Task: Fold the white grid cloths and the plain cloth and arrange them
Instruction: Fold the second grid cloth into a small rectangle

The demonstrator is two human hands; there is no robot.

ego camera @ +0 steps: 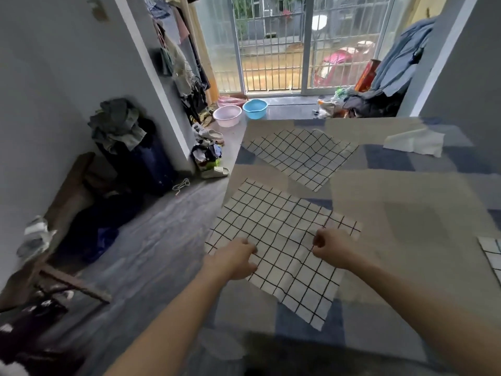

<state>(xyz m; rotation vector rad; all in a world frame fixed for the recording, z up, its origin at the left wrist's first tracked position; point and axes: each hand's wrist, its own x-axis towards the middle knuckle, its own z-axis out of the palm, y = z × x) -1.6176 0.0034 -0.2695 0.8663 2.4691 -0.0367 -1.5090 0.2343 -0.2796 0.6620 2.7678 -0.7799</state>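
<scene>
Near grid cloth (282, 240) lies flat & spread on the bed (393, 213), w/ its left corner at the bed's left edge. Both hands are on its near half. Left hand (233, 257), on the cloth's left side, has fingers curled, pinching the fabric. Right hand (332, 246), right of centre, also has fingers curled into a pinch on the cloth, w/ small wrinkles at the knuckles.

2nd grid cloth (301, 156) lies flat farther back, apart from the 1st. Plain cloth (414, 143) lies rumpled at far right. A 3rd grid piece (492, 253) is cut by the right frame edge, so I can't tell its shape.

Floor left of the bed: blue basin (254, 108) & pink basin (227, 115) near the barred glass door (273, 50).
</scene>
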